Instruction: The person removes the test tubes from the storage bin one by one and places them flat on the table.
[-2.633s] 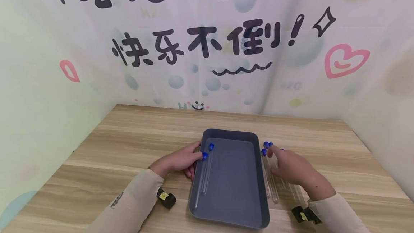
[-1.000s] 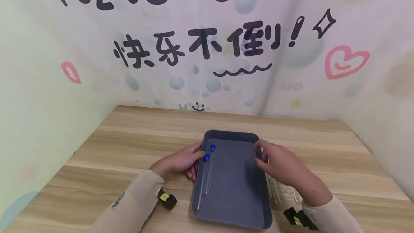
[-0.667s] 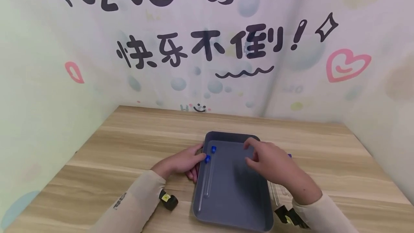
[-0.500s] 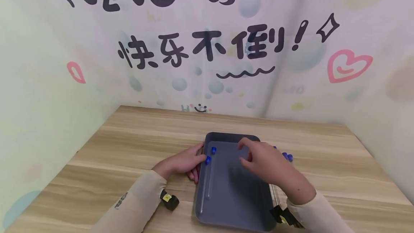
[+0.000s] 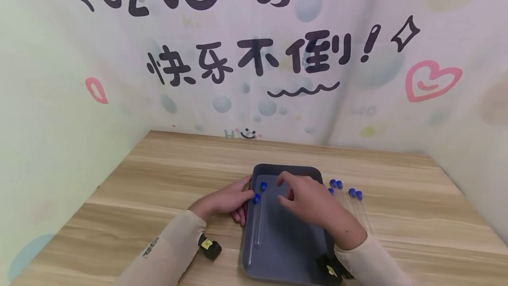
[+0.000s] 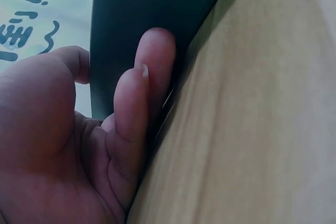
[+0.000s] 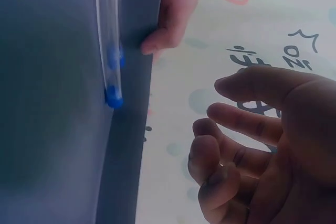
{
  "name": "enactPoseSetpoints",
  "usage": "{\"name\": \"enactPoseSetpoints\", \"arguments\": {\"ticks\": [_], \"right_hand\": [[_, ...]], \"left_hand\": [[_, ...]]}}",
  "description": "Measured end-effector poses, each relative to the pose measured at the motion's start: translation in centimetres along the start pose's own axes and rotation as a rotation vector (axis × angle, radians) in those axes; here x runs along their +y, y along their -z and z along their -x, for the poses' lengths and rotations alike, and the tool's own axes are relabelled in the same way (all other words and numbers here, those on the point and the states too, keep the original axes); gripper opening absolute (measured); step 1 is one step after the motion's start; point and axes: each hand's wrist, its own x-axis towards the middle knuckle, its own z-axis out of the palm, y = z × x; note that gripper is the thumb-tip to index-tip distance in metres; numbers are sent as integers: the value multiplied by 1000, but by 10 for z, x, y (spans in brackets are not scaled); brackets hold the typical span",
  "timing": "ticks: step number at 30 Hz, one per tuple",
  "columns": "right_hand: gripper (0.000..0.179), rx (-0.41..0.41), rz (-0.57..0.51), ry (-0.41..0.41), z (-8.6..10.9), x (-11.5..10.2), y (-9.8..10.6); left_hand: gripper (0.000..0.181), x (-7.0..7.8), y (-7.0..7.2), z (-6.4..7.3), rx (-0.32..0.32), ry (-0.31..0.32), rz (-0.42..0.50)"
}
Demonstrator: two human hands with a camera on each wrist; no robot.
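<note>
My left hand [image 5: 224,198] holds the left wall of a dark grey tray [image 5: 274,253], thumb at the rim. The left wrist view shows its fingers [image 6: 131,108] against the tray's outer side. Two clear test tubes [image 5: 259,228] with blue caps lie lengthwise along the tray's left side, caps toward the far end. Over the tray's middle hovers my right hand [image 5: 313,202], to the right of these tubes. Its fingers are loosely bent, with nothing between them in the right wrist view, where the capped tubes [image 7: 108,35] appear beside it.
Several more blue-capped test tubes [image 5: 360,208] lie on the wooden table [image 5: 158,175] just right of the tray, partly hidden by my right forearm. A white printed cloth [image 5: 246,100] hangs behind the table. Pale walls stand on both sides.
My right hand has moved left from the tubes on the table, across the tray's right rim, to over its middle. More of the table's tubes show now. The left hand stays on the tray.
</note>
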Motion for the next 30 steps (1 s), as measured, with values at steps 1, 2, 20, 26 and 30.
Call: {"name": "enactPoseSetpoints", "arguments": {"ticks": [1, 2, 20, 26, 30], "right_hand": [[27, 1, -1, 2, 0, 0, -2], [26, 4, -4, 4, 0, 1, -3], [28, -10, 15, 34, -6, 3, -20], [25, -13, 8, 42, -6, 6, -26], [25, -15, 11, 49, -6, 9, -28]], "left_hand": [[64, 0, 0, 0, -3, 0, 3], [63, -1, -1, -1, -9, -1, 6], [60, 0, 1, -1, -29, -15, 4], [60, 0, 1, -1, -32, -13, 10], [59, -1, 1, -2, -34, -10, 10]]}}
